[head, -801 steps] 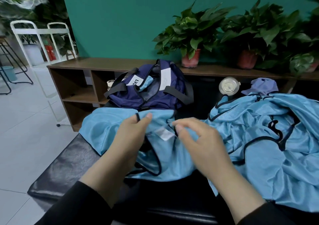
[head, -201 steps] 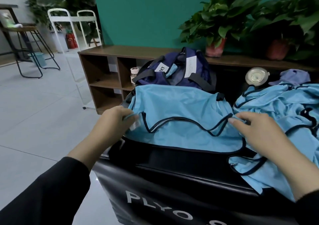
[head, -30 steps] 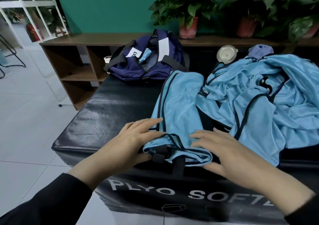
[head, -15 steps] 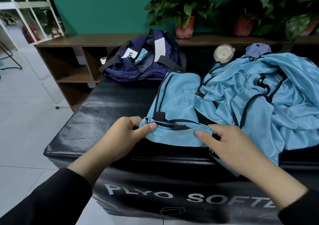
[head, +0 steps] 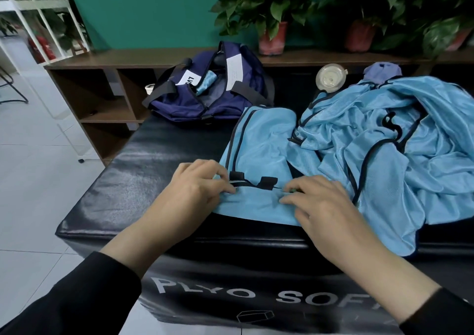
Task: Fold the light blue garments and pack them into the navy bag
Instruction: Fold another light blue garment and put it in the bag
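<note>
A narrow, folded light blue garment (head: pixel 259 142) with dark trim lies lengthwise on the black padded box (head: pixel 143 170). Its near end is folded back over itself, with two black tabs showing at the fold. My left hand (head: pixel 200 188) grips the left side of that fold with curled fingers. My right hand (head: pixel 318 201) grips the right side the same way. A loose pile of more light blue garments (head: pixel 400 150) lies to the right. The navy bag (head: pixel 230 103) stands unzipped at the box's far edge, with some light blue fabric inside.
A round clear lid (head: pixel 330 78) and a purple cap (head: pixel 382 71) sit behind the pile. A brown shelf unit (head: pixel 107 98) with potted plants (head: pixel 272 3) runs along the teal wall. A white rack (head: pixel 43 26) stands on the tiled floor at left.
The near end of the garment has been folded up and away from the front edge. Both hands moved forward with it and now sit on the fold.
</note>
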